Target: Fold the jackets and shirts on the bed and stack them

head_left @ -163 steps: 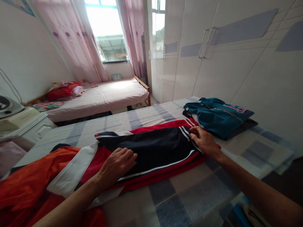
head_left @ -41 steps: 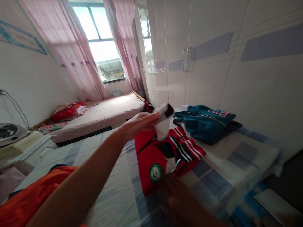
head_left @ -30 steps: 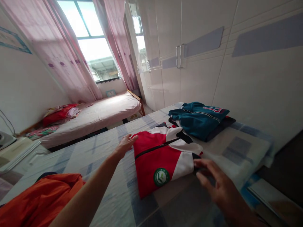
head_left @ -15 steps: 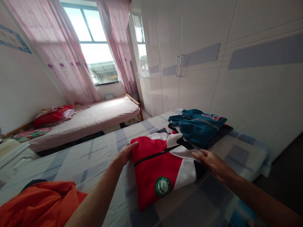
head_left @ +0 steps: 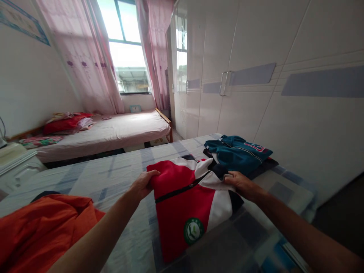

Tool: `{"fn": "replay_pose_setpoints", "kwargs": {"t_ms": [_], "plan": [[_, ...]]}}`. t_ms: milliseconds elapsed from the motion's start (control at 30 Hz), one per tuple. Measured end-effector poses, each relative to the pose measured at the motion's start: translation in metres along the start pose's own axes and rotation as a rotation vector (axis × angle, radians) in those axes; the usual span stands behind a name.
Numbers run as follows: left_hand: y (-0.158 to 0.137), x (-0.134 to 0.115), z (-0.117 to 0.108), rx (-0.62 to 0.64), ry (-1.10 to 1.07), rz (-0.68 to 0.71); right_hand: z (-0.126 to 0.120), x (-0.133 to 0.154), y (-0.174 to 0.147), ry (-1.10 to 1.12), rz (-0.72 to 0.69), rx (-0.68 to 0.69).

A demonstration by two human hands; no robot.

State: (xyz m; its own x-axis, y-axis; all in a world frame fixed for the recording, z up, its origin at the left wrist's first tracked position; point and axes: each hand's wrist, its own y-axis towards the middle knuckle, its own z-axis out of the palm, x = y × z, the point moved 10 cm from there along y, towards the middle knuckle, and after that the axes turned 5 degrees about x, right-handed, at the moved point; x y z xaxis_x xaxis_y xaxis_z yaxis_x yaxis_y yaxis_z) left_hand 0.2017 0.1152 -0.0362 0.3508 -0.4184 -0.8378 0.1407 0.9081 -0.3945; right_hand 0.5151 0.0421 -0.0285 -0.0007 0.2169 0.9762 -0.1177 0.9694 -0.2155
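A folded red, white and black zip jacket (head_left: 182,206) with a round green badge lies in front of me on the bed. My left hand (head_left: 144,183) grips its left edge, thumb on top and the other fingers hidden underneath. On the other side, my right hand (head_left: 240,184) pinches the white cloth near the collar. Just behind it rests a folded teal jacket (head_left: 239,153) with a letter patch, lying on darker clothing. An orange garment (head_left: 54,227) is heaped at the lower left, beside my left forearm.
The clothes lie on a bed with a blue-and-white checked sheet (head_left: 119,176). A white wardrobe (head_left: 253,113) runs along the right. Beyond stands a second bed (head_left: 122,131) under the window, and a white cabinet (head_left: 19,167) is at the left. Something blue (head_left: 281,258) shows at the lower right.
Both hands still hold the red and white jacket; its upper part has shifted slightly left and now looks lifted and bunched. My right hand has moved a little up and left. The view has turned slightly.
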Motion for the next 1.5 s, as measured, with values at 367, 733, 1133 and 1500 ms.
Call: {"fn": "replay_pose_setpoints", "kwargs": {"t_ms": [367, 733, 1133, 1500], "plan": [[-0.138, 0.075, -0.086, -0.115, -0.014, -0.066, 0.068, 0.101, 0.105, -0.668, -0.193, 0.143], [-0.149, 0.049, -0.103, -0.109, 0.376, 0.097, 0.031, 0.058, -0.024, -0.573, -0.348, -0.363], [-0.149, 0.061, -0.068, -0.056, -0.030, 0.087, 0.192, -0.124, -0.152, 0.681, 0.320, 0.125], [-0.165, 0.078, -0.044, 0.025, -0.135, 0.141, 0.214, -0.076, -0.087, 1.102, -0.035, -0.115]]}}
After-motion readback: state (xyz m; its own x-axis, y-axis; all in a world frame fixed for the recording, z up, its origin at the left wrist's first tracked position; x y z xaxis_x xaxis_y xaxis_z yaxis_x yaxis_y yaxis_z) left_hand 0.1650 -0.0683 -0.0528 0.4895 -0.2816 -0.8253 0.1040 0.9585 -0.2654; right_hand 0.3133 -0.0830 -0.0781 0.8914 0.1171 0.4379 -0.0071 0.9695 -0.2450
